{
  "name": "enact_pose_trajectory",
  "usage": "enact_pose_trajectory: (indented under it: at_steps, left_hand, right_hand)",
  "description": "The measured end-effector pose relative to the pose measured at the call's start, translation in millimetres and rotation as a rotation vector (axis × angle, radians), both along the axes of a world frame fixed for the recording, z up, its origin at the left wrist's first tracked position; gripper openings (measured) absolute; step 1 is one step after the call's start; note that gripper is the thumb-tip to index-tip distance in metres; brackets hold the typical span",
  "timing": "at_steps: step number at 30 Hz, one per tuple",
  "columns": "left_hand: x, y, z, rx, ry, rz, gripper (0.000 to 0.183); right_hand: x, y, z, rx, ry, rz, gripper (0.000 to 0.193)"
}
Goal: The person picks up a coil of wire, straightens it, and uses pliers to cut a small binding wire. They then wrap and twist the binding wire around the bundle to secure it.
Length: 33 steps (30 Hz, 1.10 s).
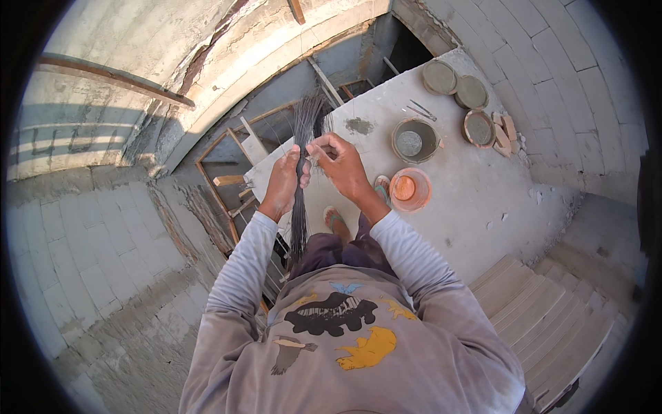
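My left hand (281,185) is closed round the middle of a bundle of thin dark wire (299,214). The bundle stands nearly upright in front of me, its loose strands fanning out at the top and its lower end hanging beside my left leg. At the bundle's right edge, my right hand (341,169) has its thumb and fingers pinched together against the strands. Which strands the fingertips hold is too fine to make out. Both hands are over the edge of a pale concrete slab (441,200) where I stand in sandals.
A dark bucket (416,140) and an orange bucket (411,190) stand by my feet. Pincers (422,110), several mortar-filled tubs (472,92) and brick pieces (507,133) lie farther right. Left of the slab is a drop with wooden framing (215,186). Stacked boards (545,324) are at lower right.
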<state>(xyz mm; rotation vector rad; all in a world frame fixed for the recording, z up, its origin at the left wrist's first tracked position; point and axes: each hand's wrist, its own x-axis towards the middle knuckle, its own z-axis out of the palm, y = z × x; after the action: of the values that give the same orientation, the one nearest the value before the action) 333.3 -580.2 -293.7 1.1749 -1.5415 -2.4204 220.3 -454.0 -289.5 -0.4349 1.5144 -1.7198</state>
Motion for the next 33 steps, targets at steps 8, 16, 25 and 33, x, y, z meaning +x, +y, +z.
enact_pose_trajectory:
  at_steps: [8, 16, 25, 33]
  left_hand:
    - [-116.6, -19.1, -53.2, 0.003, -0.043, -0.051, 0.043]
    - [-248.5, -66.1, -224.7, 0.031, -0.032, 0.137, 0.048]
    - [-319.6, -119.5, -433.9, -0.091, 0.173, 0.145, 0.051]
    - [-327.5, -136.0, -511.1, -0.166, 0.25, 0.126, 0.054]
  right_hand:
    - [-107.1, -5.1, -57.4, 0.103, 0.341, -0.154, 0.02]
    - [-337.8, 59.9, -425.4, 0.282, -0.598, -0.867, 0.015]
    - [-520.4, 137.9, -792.7, 0.661, -0.461, -1.1, 0.036]
    - [-570.6, 144.5, -888.4, 1.768, 0.051, -0.22, 0.072]
